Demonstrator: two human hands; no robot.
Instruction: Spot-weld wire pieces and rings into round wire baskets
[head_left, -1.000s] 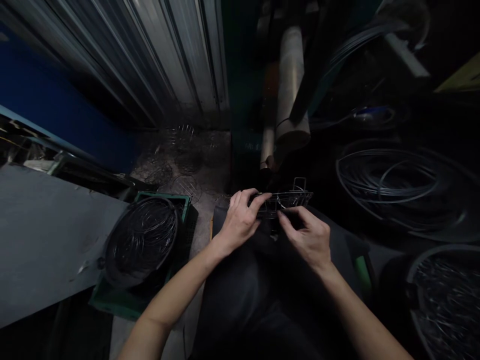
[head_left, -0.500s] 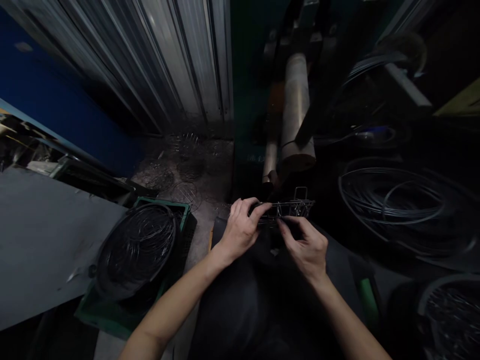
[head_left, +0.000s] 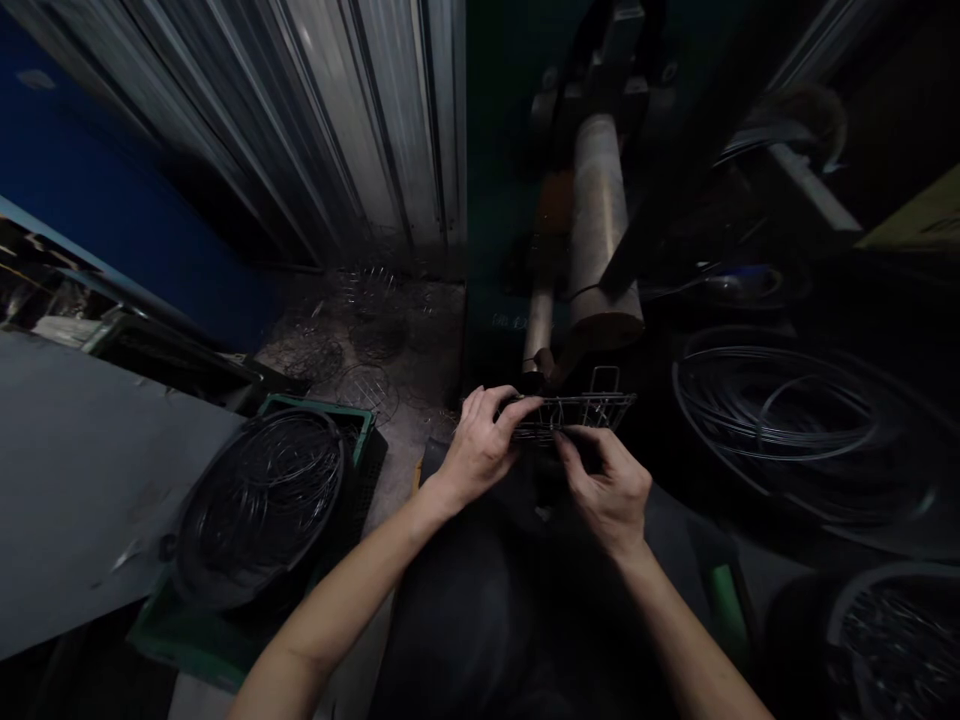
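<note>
A small wire basket [head_left: 600, 408] with a squared wire loop standing up at its right end is held between my hands, below the machine's metal cylinders. My left hand [head_left: 486, 440] grips its left part, with thumb and fingers over the upper wires. The fingertips of my right hand [head_left: 606, 480] are pinched at the basket's lower edge near the middle. My fingers hide much of the basket's left half.
Two metal cylinders [head_left: 600, 220] jut from a dark green machine. At left, a round tub of wire rings [head_left: 262, 500] sits on a green crate [head_left: 364, 425]. Coiled wire [head_left: 780, 400] and a bin of small metal pieces [head_left: 900, 640] lie at right. Loose wire litters the floor.
The view has shifted slightly, and the basket now shows a little more of its depth. Both hands keep nearly the same hold on it.
</note>
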